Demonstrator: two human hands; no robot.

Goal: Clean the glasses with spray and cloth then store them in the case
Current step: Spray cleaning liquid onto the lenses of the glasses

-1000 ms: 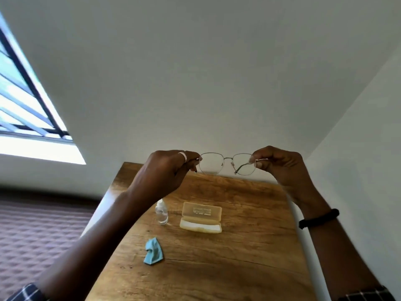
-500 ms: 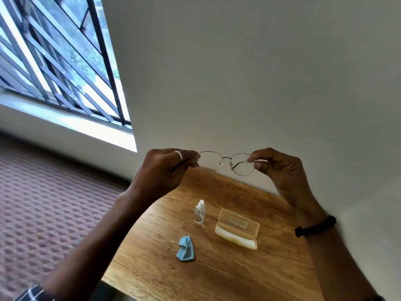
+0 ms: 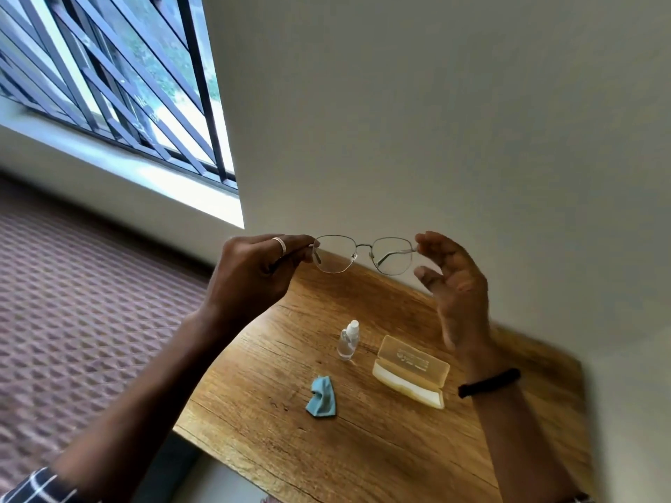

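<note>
No readable text, label, brand or number anywhere. Only a faint embossed mark on the case [image 3: 412, 361] lid, toward the table's [image 3: 363, 466] right edge, too blurred to read.

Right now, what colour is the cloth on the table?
The cloth is light blue, clearest in the head view.

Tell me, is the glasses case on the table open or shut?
Open: the case has its translucent lid tilted back, pale lining exposed. The glasses are held above the table, not inside.
</note>
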